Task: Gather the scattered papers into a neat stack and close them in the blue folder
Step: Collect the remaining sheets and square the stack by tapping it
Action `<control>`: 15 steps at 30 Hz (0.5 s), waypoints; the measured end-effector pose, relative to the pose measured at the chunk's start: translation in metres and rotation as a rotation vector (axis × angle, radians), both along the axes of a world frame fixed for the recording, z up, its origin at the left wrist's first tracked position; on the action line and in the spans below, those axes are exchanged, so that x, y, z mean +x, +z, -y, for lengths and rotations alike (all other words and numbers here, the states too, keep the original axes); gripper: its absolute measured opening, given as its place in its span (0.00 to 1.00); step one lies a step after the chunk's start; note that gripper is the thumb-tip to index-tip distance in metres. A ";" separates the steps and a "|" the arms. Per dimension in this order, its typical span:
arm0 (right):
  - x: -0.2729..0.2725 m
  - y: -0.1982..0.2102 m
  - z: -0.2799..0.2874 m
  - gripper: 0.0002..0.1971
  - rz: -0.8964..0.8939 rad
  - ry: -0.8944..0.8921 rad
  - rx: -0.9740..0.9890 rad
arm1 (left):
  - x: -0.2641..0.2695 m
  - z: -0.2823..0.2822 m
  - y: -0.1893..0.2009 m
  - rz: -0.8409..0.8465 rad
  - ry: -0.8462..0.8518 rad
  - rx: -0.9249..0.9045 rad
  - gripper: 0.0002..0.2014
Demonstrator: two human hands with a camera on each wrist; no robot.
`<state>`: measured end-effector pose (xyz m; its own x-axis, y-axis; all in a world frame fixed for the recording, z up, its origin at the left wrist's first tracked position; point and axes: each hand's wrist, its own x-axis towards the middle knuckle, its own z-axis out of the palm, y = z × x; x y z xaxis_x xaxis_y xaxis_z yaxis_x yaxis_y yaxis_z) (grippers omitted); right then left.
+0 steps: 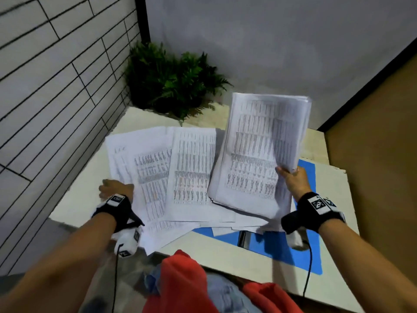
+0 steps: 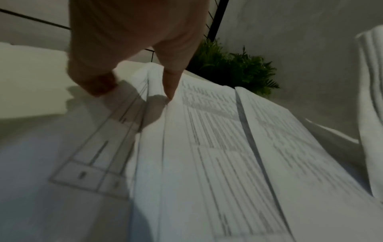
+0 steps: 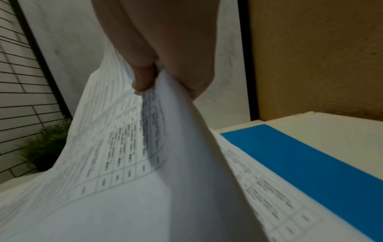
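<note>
Lying on pale table [image 1: 248, 256], blue folder [image 1: 313, 251], papers [image 1: 189, 172]; fern [image 1: 171, 80] cornered

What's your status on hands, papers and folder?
Right hand pinches lifted bundle of printed white sheets. Left hand at edge of loose printed sheets. Flat blue folder open, partly buried under papers.

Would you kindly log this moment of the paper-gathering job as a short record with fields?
right hand: right hand pinches a lifted sheaf of papers at its edge, thumb on the printed face
left hand: left hand touches the loose papers at their left edge; grip unclear
loose papers: fanned out flat on the table, overlapping
blue folder: blue folder lies open under the papers, partly covered
background: fern plant in the corner
task state: papers not yet in one stack
</note>
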<state>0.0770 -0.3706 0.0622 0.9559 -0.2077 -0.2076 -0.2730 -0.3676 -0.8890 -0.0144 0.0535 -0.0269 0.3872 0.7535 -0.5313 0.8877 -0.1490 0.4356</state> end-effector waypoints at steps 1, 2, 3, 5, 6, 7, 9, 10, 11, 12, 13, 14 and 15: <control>-0.002 -0.002 -0.002 0.14 -0.008 -0.005 0.004 | 0.003 -0.001 -0.001 0.094 0.020 -0.048 0.42; -0.003 -0.004 -0.003 0.15 -0.012 0.000 0.018 | 0.006 0.000 -0.006 0.204 0.023 -0.089 0.38; -0.004 -0.005 -0.005 0.16 -0.027 0.005 0.031 | 0.006 0.001 -0.008 0.279 0.017 -0.130 0.32; -0.004 -0.008 -0.007 0.17 -0.046 0.006 0.042 | 0.006 0.008 -0.003 0.421 0.011 -0.277 0.24; -0.004 -0.008 -0.009 0.17 -0.047 0.008 0.043 | 0.005 0.013 -0.001 0.458 0.008 -0.361 0.23; -0.005 -0.008 -0.010 0.17 -0.048 0.010 0.050 | 0.005 0.017 0.001 0.456 -0.003 -0.427 0.25; -0.006 -0.008 -0.012 0.17 -0.057 0.016 0.052 | 0.004 0.025 0.002 0.355 -0.053 -0.427 0.29; -0.007 -0.008 -0.012 0.16 -0.065 0.019 0.038 | 0.003 0.029 0.005 0.287 -0.096 -0.371 0.31; -0.007 -0.009 -0.013 0.16 -0.072 0.024 0.021 | 0.002 0.031 0.009 0.234 -0.160 -0.290 0.30; -0.008 -0.010 -0.012 0.15 -0.077 0.031 -0.005 | 0.003 0.031 0.015 0.211 -0.224 -0.200 0.28; -0.008 -0.011 -0.012 0.15 -0.076 0.041 -0.032 | 0.003 0.032 0.025 0.231 -0.274 -0.120 0.25; -0.008 -0.012 -0.011 0.14 -0.074 0.050 -0.067 | 0.004 0.032 0.038 0.290 -0.299 -0.043 0.21; -0.010 -0.012 -0.011 0.13 -0.070 0.065 -0.103 | 0.005 0.031 0.054 0.366 -0.308 0.035 0.17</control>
<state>0.0671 -0.3598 0.0503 0.9520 -0.1693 -0.2552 -0.3057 -0.4744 -0.8255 -0.0091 0.0222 0.0274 0.7523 0.5892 -0.2947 0.5891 -0.4015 0.7012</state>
